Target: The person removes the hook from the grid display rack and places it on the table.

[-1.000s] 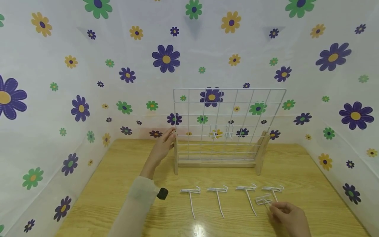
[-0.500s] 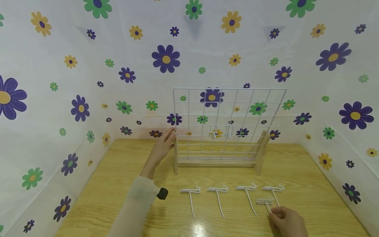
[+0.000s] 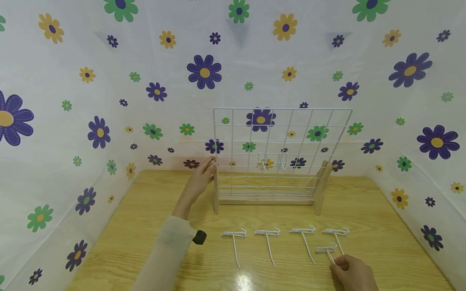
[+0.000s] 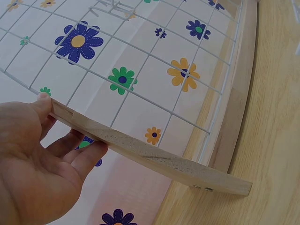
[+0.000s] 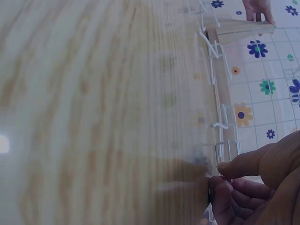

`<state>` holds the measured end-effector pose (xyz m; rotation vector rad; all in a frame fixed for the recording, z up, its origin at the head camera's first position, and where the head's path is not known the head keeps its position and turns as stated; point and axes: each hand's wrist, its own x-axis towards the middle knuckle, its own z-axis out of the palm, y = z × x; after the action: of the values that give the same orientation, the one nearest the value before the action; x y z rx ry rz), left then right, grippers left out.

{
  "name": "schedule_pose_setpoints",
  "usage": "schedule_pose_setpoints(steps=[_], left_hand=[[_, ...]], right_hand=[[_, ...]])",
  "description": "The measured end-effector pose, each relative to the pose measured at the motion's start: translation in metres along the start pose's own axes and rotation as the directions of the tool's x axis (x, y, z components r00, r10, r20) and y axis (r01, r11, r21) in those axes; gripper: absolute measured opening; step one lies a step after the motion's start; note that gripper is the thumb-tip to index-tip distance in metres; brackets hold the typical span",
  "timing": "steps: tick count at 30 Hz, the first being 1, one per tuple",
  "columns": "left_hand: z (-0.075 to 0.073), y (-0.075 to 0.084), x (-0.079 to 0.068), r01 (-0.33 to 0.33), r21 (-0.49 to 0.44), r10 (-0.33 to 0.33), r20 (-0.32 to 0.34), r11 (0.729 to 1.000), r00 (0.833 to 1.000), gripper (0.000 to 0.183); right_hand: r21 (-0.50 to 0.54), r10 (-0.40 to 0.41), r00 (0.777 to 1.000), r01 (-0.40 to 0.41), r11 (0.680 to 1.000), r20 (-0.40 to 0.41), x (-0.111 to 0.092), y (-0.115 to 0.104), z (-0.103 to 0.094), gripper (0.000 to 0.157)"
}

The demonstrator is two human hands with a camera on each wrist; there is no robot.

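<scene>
A white wire grid panel (image 3: 273,109) stands upright in a wooden stand (image 3: 216,194). My left hand (image 3: 198,180) holds the stand's left upright; in the left wrist view the thumb lies over the wooden edge (image 4: 140,150) and the fingers reach beneath it. Low at the right, my right hand (image 3: 354,275) pinches the stem of a white wire display hook (image 3: 326,250), just above or on the table. Its head points away from me, in front of the rightmost loose hook (image 3: 335,232). The fingers partly hide the held stem.
More hooks lie in a row before the stand: a left hook (image 3: 234,234), a second hook (image 3: 267,233) and a third hook (image 3: 303,231). Two others hang on the grid, a left one (image 3: 263,162) and a right one (image 3: 282,162). Flowered cloth (image 3: 153,60) encloses the wooden table (image 3: 145,210).
The hook in my right hand has turned and lowered slightly, its head now nearly level with the loose hooks. That hand has shifted a little. The left hand and rack stay put.
</scene>
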<state>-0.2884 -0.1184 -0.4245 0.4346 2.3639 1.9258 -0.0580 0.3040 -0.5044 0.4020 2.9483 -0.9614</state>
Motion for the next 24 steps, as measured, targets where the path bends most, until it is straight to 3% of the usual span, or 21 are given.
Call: schedule_pose_setpoints(steps=[14,24], left_hand=[[-0.0025,0.0016,0.0002,0.021,-0.02,-0.021,0.011,1.0,1.0,0.057],[0.0022,0.003,0.0021,0.027,-0.028,-0.028,-0.048,0.999,0.998,0.052]], right_hand=[[-0.071,-0.001,1.0,0.002,0.997,0.025,-0.0029,-0.0024,0.0018,0.018],[-0.081,-0.011,1.0,0.012,0.997,0.019,-0.0037,0.0,0.0032,0.017]])
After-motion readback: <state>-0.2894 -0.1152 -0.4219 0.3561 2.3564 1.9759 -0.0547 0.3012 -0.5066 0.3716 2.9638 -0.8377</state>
